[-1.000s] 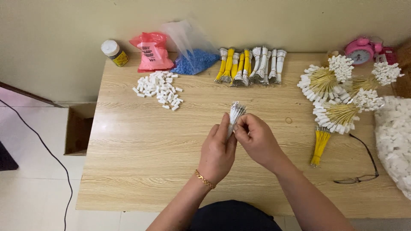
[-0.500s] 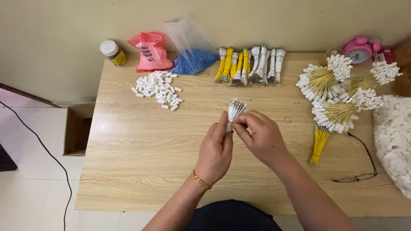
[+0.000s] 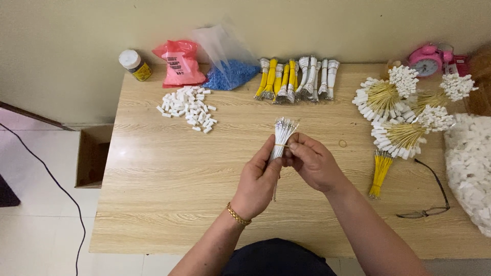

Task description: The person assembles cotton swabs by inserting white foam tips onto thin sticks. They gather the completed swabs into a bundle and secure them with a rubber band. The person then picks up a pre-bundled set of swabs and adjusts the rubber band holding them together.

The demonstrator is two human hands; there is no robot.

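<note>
Pale wood-grain table [image 3: 169,204] fills the view. Near its middle both hands meet over a bundle of thin white wires [image 3: 280,138]. The left hand [image 3: 258,181], with a gold bracelet [image 3: 238,214] at the wrist, has its fingers closed round the lower half of the bundle and holds it upright, metal tips fanning out at the top. The right hand [image 3: 312,163] pinches at the bundle's middle with thumb and forefinger together, just where a thin band seems to circle the wires; whether it is tying or loosening, I cannot tell.

To the right lie a loose yellow wire bundle [image 3: 379,174] and a pair of glasses [image 3: 429,199], and at the right edge a large heap of white connectors [image 3: 468,168]. A little farther, fans of yellow wires with white plugs fitted [image 3: 396,110] look finished, so part of the work appears done.

Left of centre sits a small pile of white plugs [image 3: 186,107], unused. Along the far edge a row of tied yellow and white bundles [image 3: 296,79] waits, which suggests much is left. Beyond them are a clear bag of blue bits [image 3: 230,74], a red bag [image 3: 180,64], a small jar [image 3: 135,65] and, far right, a pink alarm clock [image 3: 428,59].
</note>
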